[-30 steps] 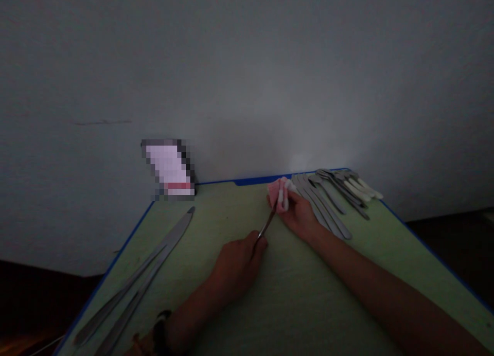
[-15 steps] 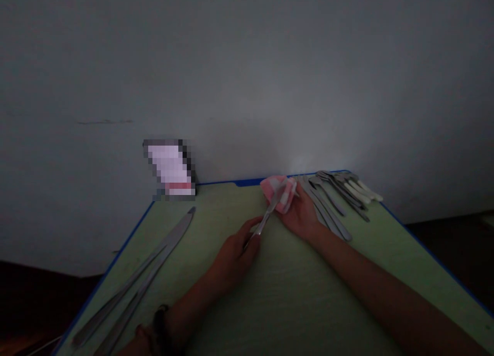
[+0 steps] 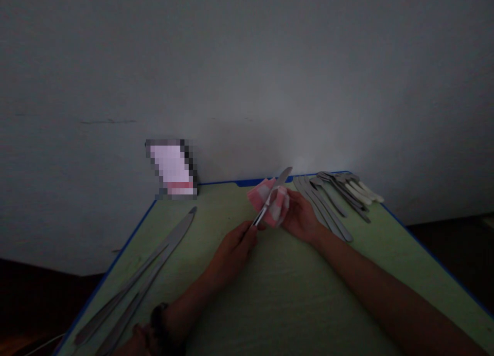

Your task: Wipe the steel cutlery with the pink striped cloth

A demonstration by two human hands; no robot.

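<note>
Table knife [image 3: 263, 212] is pushed further through pink cloth [image 3: 277, 208], tip now exposed | handle is clenched by left hand [image 3: 233, 254] | cloth is grasped around blade by right hand [image 3: 301, 218]

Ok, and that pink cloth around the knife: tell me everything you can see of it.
The pink-and-white cloth is soft, crumpled fabric in pink with pale patches; its weave is too dim to make out. It is folded around the blade of a steel table knife, whose tip pokes out past its far edge. The right hand grips it from the right, while the left hand holds the knife. It sits over the far part of the green table top; whether it touches the surface cannot be told.
</note>
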